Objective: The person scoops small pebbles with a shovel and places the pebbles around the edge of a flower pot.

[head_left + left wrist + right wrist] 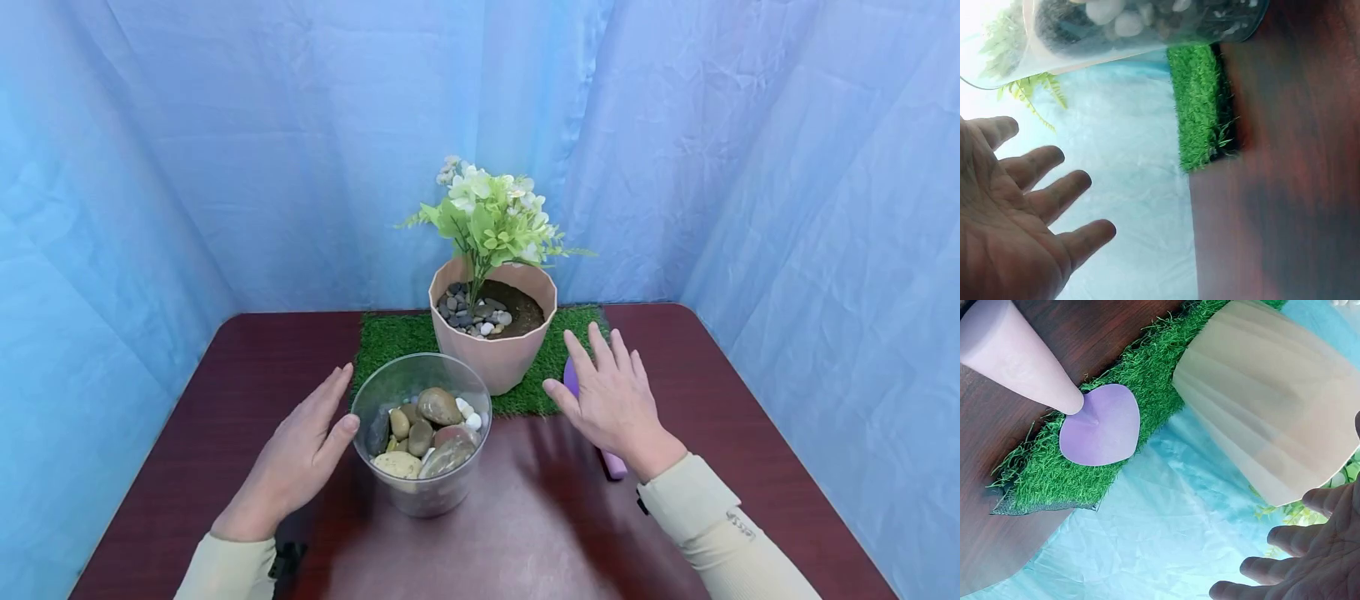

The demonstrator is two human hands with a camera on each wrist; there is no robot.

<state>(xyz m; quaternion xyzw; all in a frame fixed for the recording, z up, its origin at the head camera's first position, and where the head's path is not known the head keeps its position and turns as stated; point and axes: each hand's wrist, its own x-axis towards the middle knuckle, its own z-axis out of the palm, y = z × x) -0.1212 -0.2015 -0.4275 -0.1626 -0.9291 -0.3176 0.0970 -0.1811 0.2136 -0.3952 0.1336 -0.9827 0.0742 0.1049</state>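
In the head view a clear plastic container point(423, 496) full of stones point(420, 437) stands on the table, in front of a pink flower pot point(495, 358). The left hand point(296, 454) is just left of the container, its fingers straight and spread in the left wrist view. Fingers straight, the right hand point(611, 404) hovers right of the pot, above a purple trowel point(1100, 425) that it partly hides in the head view. Neither hand holds anything. Inside the pot, pebbles point(476, 312) cover the left part of the dark soil point(521, 312) around a white-flowered plant point(495, 217).
Under the pot lies a green artificial grass mat point(397, 333); the trowel's blade rests on it and its handle reaches onto the dark red table point(247, 375). Pale blue curtains point(300, 167) hang at the back and both sides.
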